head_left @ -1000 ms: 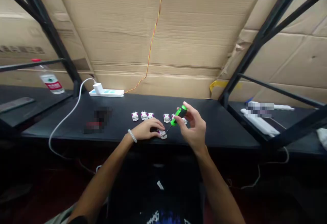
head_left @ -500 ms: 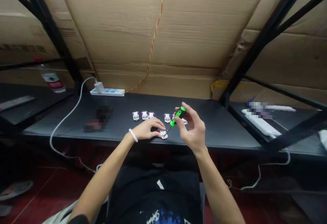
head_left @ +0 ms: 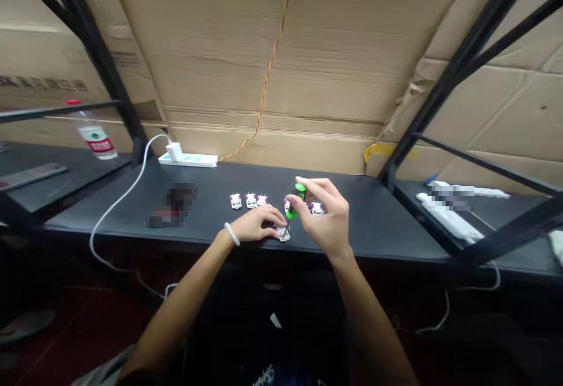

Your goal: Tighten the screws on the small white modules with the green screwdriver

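Observation:
A small white part with purple bits (head_left: 284, 234) lies near the front edge of the dark table, and the closed fingers of my left hand (head_left: 256, 224) grip it from the left. In my right hand (head_left: 328, 213) is a green and black screwdriver (head_left: 291, 212), held nearly upright by its handle. Its thin shaft points down and the tip is at the white part; whether it sits in a screw is too small to tell. Behind my hands stand several similar white and purple parts (head_left: 250, 200), some half hidden by my right hand, one (head_left: 316, 208) beside it.
A white power strip (head_left: 193, 160) with a plugged-in charger and white cable (head_left: 121, 193) lies at the back left. A blurred dark and red item (head_left: 169, 213) rests left of my hands. A water bottle (head_left: 97, 139) stands further left. Black metal posts (head_left: 433, 95) flank the table (head_left: 382, 222).
My right hand has brought the screwdriver from a slant to nearly upright over the white part. My left hand stays on the part. The view has shifted slightly.

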### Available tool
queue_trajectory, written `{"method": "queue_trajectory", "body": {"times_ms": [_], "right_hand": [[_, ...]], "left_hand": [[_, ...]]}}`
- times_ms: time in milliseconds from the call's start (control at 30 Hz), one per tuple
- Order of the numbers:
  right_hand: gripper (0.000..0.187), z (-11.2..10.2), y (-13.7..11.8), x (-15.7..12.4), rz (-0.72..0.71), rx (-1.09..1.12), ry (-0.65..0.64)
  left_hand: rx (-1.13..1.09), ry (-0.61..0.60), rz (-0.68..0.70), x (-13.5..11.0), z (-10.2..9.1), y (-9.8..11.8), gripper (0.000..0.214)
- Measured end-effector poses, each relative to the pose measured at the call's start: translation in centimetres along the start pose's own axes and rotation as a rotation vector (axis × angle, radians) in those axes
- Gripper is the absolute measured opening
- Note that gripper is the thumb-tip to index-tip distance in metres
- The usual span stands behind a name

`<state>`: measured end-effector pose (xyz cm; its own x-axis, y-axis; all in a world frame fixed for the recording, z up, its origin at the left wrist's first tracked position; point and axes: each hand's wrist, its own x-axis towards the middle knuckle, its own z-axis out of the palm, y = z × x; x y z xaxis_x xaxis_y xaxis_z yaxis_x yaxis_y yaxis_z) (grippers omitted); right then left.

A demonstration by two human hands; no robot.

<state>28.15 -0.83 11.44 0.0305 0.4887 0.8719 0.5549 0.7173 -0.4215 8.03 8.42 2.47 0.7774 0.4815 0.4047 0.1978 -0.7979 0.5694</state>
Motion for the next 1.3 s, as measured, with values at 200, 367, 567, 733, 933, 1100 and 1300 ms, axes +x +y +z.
{"method": "queue_trajectory", "body": {"times_ms": [200, 367, 567, 733, 933, 1100, 1300], "right_hand": [[0.031, -0.2, 0.3, 0.0, -0.006, 0.057, -0.145], [0.029, 0.2, 0.7, -0.4, 0.061, 0.164, -0.106], [0.035, 0.4, 0.8, -0.7, 0.178, 0.43, -0.201], [0.015, 1.1, 0.9, -0.5, 0.1, 0.316, -0.034], [0.037, 1.2, 1.7, -0.4, 0.154, 0.157, 0.002], [0.036, 0.2, 1.6, -0.3, 0.09, 0.154, -0.082], [0.02, 0.0, 0.7, 0.0, -0.056, -0.018, 0.024]], "left_hand": [[-0.016, -0.004, 0.007, 0.1, -0.1, 0.1, 0.023], [-0.041, 0.005, 0.009, 0.0, 0.0, -0.1, 0.026], [-0.059, 0.0, 0.011, 0.1, 0.1, -0.2, 0.027], [-0.057, 0.009, 0.017, 0.0, 0.2, -0.5, 0.026], [-0.052, 0.012, 0.031, 0.0, 0.3, -0.5, 0.026], [-0.046, 0.0, 0.029, 0.1, 0.2, -0.4, 0.026], [-0.044, 0.006, 0.026, 0.0, 0.2, -0.4, 0.025]]}}
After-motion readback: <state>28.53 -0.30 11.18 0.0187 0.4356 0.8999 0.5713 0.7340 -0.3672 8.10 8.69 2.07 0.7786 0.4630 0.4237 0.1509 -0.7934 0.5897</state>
